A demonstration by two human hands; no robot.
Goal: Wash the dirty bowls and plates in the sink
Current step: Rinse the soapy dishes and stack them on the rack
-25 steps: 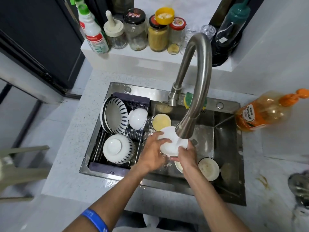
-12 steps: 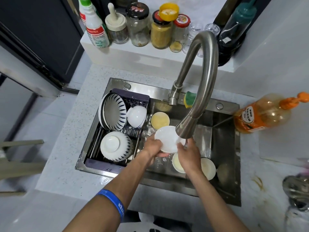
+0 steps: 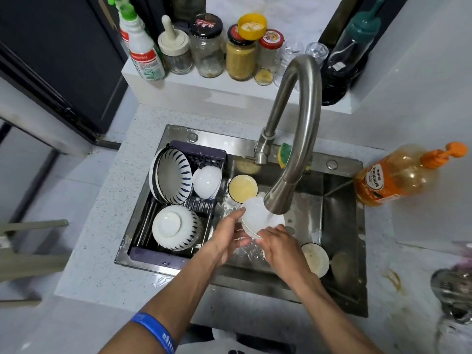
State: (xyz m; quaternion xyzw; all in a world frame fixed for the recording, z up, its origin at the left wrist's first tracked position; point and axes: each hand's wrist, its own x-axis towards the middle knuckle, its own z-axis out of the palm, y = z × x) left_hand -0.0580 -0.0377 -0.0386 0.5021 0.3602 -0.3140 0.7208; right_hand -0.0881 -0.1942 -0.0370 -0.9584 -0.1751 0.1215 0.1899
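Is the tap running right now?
On. Water falls from the faucet onto the white dish held by the left hand and right hand, splashing below.

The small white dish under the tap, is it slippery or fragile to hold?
Probably slippery: water from the faucet runs over the white dish. Likely stiff and breakable, since it looks like glazed ceramic. The left hand and right hand both hold its rim, which suggests a careful grip helps.
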